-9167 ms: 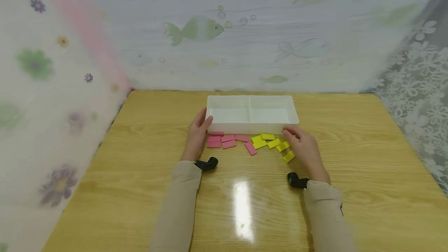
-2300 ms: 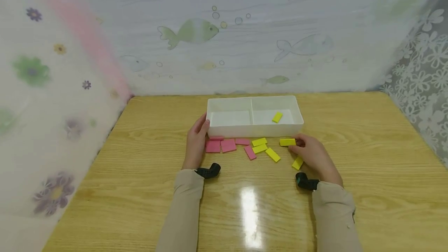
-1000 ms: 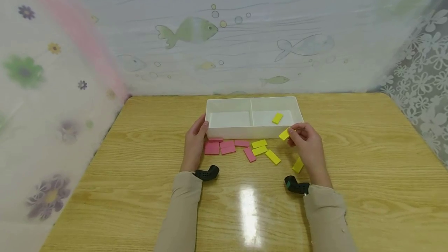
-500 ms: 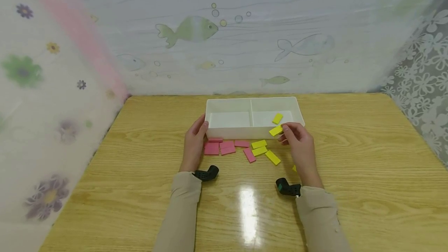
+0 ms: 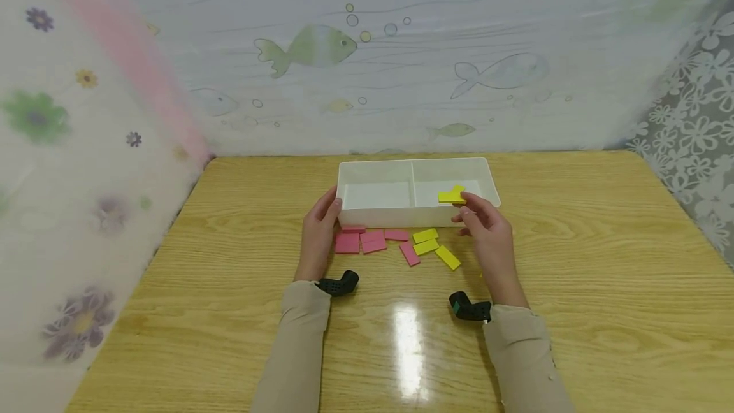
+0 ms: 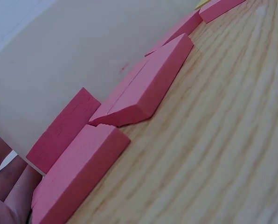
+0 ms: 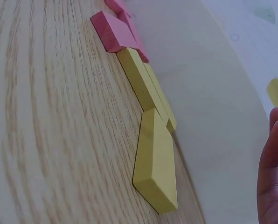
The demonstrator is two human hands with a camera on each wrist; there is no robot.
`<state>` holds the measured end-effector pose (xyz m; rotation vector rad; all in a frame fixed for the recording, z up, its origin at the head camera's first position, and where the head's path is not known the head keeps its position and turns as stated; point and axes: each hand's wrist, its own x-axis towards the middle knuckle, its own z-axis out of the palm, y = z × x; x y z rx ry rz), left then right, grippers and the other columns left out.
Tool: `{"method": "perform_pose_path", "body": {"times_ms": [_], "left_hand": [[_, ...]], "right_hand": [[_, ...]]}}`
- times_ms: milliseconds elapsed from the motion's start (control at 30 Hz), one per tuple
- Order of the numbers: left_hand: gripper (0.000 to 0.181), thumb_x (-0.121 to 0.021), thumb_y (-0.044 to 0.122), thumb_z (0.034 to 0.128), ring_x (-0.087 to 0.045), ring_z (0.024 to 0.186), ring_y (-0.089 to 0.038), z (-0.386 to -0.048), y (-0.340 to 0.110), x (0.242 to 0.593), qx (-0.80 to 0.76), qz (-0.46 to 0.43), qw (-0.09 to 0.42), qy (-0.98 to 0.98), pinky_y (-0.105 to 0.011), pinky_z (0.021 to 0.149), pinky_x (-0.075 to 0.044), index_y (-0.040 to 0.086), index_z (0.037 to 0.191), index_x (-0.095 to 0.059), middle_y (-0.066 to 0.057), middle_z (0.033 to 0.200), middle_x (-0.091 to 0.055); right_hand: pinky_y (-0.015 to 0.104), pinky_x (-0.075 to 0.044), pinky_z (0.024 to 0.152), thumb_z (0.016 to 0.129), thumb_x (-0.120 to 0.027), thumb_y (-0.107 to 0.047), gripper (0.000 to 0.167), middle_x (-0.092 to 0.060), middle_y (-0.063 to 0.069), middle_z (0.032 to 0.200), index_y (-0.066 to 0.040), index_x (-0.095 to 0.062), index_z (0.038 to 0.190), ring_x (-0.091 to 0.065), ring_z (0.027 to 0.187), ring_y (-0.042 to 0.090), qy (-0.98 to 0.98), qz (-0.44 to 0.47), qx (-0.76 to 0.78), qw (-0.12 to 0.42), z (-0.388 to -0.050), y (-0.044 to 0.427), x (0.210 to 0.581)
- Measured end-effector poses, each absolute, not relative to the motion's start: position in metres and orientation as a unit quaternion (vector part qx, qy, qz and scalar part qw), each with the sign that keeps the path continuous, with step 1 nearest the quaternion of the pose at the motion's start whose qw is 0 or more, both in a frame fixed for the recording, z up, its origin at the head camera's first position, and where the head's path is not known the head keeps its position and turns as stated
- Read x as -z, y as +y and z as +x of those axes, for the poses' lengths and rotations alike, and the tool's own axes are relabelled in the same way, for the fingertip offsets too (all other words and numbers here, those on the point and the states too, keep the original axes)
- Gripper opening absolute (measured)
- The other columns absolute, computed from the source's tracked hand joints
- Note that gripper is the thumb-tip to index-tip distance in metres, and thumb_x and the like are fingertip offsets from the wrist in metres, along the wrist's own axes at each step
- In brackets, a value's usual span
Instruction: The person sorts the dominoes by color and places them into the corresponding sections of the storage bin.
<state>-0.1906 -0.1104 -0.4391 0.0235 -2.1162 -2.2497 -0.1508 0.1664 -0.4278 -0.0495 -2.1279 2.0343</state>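
In the head view my left hand [image 5: 317,234] grips the left end of a white two-compartment box [image 5: 375,217], thumb at its rim. My right hand [image 5: 489,234] holds a yellow domino-like block [image 5: 448,197] by its right end, over the front of the right compartment. Behind it a second yellow block [image 5: 459,189] shows partly, lying inside that compartment. The right wrist view catches the held block [image 7: 276,94] at the fingertips, above the box wall. Along the box front lie several pink blocks [image 5: 347,244] and yellow blocks [image 5: 447,257] on the table.
The wooden table [image 5: 246,222] extends to both sides and toward me. A patterned fabric backdrop [image 5: 401,81] rises behind the box. One more yellow block is almost wholly hidden beneath my right forearm. The box's left compartment [image 5: 376,195] holds no blocks.
One yellow block came to lie in the right compartment between the two oldest frames. Since then my right hand has lifted another and moved it left and over the box. My left hand stays put.
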Motion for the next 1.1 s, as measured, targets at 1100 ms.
{"method": "perform_pose_path", "body": {"times_ms": [1100], "left_hand": [[0.046,-0.053,0.039,0.0878,-0.049,0.112,-0.022,-0.264,-0.137,0.456,0.741,-0.04,-0.004,-0.67,-0.034,0.09,-0.041,0.02,0.13,-0.048,-0.003,0.131,-0.046]], "right_hand": [[0.043,-0.046,0.079,0.091,-0.051,-0.03,0.04,-0.059,0.011,0.11,-0.018,-0.047,0.129,-0.055,0.092,0.035,-0.766,-0.03,-0.636,0.087,-0.189,0.135,0.431]]}}
